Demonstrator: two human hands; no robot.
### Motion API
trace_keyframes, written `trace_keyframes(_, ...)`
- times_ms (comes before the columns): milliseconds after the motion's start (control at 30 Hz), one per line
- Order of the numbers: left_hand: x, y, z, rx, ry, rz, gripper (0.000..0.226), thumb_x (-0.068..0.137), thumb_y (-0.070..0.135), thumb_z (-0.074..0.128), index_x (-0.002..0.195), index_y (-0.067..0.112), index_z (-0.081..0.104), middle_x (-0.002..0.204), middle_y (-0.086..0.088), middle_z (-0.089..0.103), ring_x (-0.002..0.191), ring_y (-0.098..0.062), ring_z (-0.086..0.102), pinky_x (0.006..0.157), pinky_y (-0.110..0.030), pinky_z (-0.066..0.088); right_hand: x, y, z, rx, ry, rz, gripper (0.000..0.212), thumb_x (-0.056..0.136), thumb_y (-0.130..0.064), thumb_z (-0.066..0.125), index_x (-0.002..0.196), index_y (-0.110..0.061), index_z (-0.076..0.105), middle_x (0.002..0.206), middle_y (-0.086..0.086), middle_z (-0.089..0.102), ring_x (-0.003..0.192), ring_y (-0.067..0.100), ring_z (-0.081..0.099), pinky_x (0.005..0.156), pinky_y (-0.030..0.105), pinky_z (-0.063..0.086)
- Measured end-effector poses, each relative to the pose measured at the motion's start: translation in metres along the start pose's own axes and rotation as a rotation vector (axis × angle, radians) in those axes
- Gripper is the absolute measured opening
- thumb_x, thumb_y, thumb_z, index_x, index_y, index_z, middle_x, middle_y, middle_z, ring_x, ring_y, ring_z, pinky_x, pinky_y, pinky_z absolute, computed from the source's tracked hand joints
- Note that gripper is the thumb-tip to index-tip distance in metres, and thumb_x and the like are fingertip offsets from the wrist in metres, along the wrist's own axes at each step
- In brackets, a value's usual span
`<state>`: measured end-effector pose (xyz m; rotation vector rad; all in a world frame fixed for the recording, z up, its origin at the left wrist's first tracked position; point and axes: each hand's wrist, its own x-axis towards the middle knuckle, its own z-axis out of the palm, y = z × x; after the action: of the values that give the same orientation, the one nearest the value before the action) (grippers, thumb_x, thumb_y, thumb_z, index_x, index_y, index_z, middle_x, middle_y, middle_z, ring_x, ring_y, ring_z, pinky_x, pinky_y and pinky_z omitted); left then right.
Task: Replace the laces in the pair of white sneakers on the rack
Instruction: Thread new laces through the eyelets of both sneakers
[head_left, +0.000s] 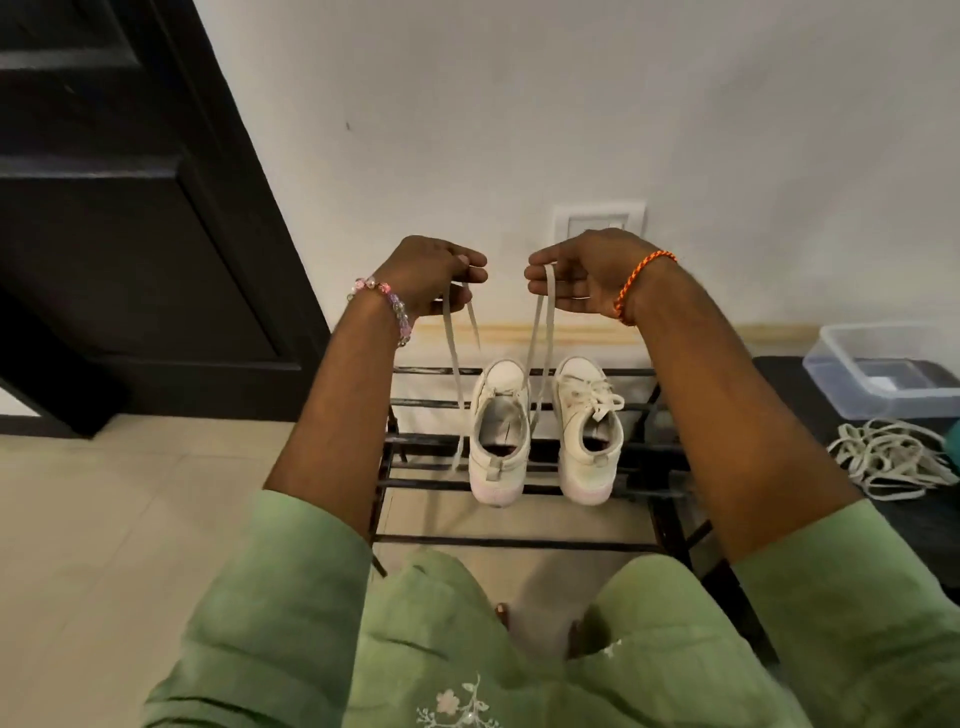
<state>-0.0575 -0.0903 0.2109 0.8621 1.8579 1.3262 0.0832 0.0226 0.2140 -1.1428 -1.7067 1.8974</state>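
Observation:
Two white sneakers stand side by side on the top bars of a black metal rack (519, 544), toes toward the wall. The left sneaker (498, 436) has most of its lace pulled out; the right sneaker (589, 431) is still laced and tied. Raised above the shoes, my left hand (428, 275) pinches one end of a pale lace (453, 353) and my right hand (587, 273) pinches the other end. Both strands hang down to the left sneaker's front eyelets.
A loose pile of pale laces (891, 460) lies on a dark surface at the right, beside a clear plastic box (883, 369). A dark door (130, 218) stands at the left, a wall socket (600, 221) behind my hands. Beige floor tiles lie left of the rack.

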Motion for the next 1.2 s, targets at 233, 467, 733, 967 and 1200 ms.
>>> trace_keyframes(233,-0.033,0.097,-0.023,-0.205,-0.074,0.113,0.023,0.094,0.006,0.043,0.102,0.005,0.064,0.090,-0.003,0.071,0.073,-0.013,0.068,0.078,-0.026,0.054,-0.052,-0.090,-0.008,0.105,-0.104,-0.247,0.036,0.088,0.013,0.034,0.096,-0.007,0.063,0.095,0.007,0.070,0.085,0.013,0.069,0.073,0.022,0.055)
trace_keyframes(467,-0.065,0.192,-0.052,-0.329,-0.178,0.286,0.038,0.089,-0.008,0.031,0.111,0.004,0.060,0.101,-0.004,0.071,0.092,-0.015,0.069,0.079,-0.025,0.053,-0.092,-0.171,-0.013,0.060,-0.071,-0.543,0.019,0.088,0.006,0.055,0.095,-0.008,0.066,0.097,0.007,0.072,0.090,0.015,0.070,0.081,0.025,0.056)
trace_keyframes(733,-0.069,0.264,-0.046,-0.266,0.039,0.366,0.015,0.092,0.005,0.053,0.083,0.008,0.064,0.067,0.001,0.071,0.058,-0.008,0.067,0.056,-0.017,0.051,-0.123,-0.242,-0.004,-0.058,0.119,-0.728,0.025,0.086,-0.015,0.067,0.100,0.004,0.068,0.068,0.006,0.059,0.053,0.009,0.054,0.055,0.020,0.055)
trace_keyframes(967,-0.080,0.308,-0.045,0.014,0.216,0.370,0.015,0.087,0.026,0.067,0.080,0.013,0.067,0.068,0.001,0.043,0.050,-0.010,0.028,0.036,-0.013,0.023,-0.132,-0.280,-0.007,-0.156,0.218,-0.767,0.023,0.084,-0.013,0.069,0.099,0.005,0.069,0.066,0.007,0.053,0.058,0.013,0.049,0.061,0.023,0.055)
trace_keyframes(1200,-0.078,0.330,-0.032,0.026,0.207,0.410,0.017,0.088,0.016,0.065,0.072,0.012,0.062,0.073,0.000,0.060,0.062,-0.010,0.053,0.054,-0.018,0.040,-0.131,-0.296,-0.013,-0.075,0.222,-0.764,0.016,0.082,-0.003,0.070,0.096,0.003,0.066,0.069,0.008,0.059,0.059,0.013,0.055,0.046,0.017,0.051)
